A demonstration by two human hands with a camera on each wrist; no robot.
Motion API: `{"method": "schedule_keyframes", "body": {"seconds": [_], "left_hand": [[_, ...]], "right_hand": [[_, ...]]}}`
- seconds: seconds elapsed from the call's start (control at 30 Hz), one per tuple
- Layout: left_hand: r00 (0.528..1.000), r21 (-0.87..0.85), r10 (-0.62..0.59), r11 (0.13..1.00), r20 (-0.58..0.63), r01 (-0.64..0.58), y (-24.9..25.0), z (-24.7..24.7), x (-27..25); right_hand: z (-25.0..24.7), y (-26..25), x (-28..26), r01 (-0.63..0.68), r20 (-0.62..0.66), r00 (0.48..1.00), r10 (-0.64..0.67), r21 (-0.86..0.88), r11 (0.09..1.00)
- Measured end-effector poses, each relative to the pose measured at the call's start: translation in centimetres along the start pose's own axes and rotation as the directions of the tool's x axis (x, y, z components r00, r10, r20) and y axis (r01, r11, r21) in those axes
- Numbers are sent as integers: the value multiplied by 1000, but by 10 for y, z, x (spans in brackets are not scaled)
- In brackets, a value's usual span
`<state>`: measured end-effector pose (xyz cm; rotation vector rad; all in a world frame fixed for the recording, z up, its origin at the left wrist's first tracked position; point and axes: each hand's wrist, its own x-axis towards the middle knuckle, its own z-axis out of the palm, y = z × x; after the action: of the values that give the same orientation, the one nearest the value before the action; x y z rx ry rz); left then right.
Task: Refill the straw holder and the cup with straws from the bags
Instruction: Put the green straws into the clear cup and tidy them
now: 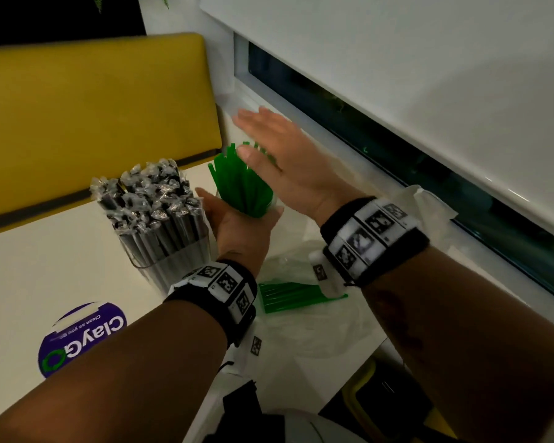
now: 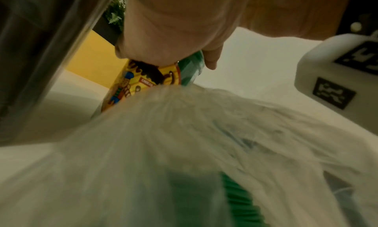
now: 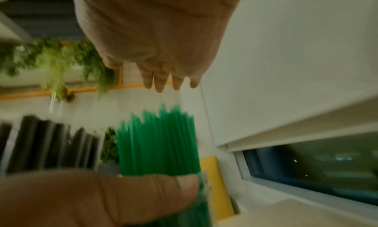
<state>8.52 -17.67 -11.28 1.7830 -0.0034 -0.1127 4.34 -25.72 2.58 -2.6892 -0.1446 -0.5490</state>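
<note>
A bunch of green straws [image 1: 240,183] stands upright in a cup with a yellow cartoon label [image 2: 143,83]. My left hand [image 1: 237,219] grips this cup from the near side, fingers curled round it. My right hand [image 1: 263,139] hovers flat and open just over the straw tips, palm down, fingers [image 3: 161,80] straight. To the left, the clear straw holder [image 1: 173,251] is packed with wrapped black straws [image 1: 147,193]. More green straws [image 1: 288,295] lie in a clear plastic bag [image 1: 317,327] on the table behind my left wrist.
The cream table [image 1: 29,266] carries a purple round sticker [image 1: 84,337] at the near left. A yellow bench back [image 1: 93,107] stands behind the table. A window ledge [image 1: 349,145] and white wall run along the right. Crumpled plastic [image 1: 429,199] lies by the ledge.
</note>
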Motion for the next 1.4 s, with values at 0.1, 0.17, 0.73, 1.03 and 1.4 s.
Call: {"method": "schedule_keyframes", "body": {"seconds": [0.1, 0.17, 0.73, 1.03, 1.4], "left_hand": [[999, -77, -41, 996, 36, 44, -2, -12, -16], [993, -115, -65, 991, 96, 76, -11, -22, -39], [821, 575, -81, 752, 566, -322, -68, -41, -46], [901, 357, -151, 934, 407, -5, -67, -39, -31], [968, -3, 24, 1000, 251, -24, -47, -48, -54]], "right_hand": [[-12, -13, -44, 47, -242, 970, -15, 125, 991], [-1, -14, -86, -24, -86, 996, 33, 108, 994], [104, 11, -159, -4, 459, 865, 202, -397, 918], [67, 2, -145, -155, 436, 885, 166, -60, 986], [-44, -27, -83, -279, -107, 776, 621, 825, 491]]}}
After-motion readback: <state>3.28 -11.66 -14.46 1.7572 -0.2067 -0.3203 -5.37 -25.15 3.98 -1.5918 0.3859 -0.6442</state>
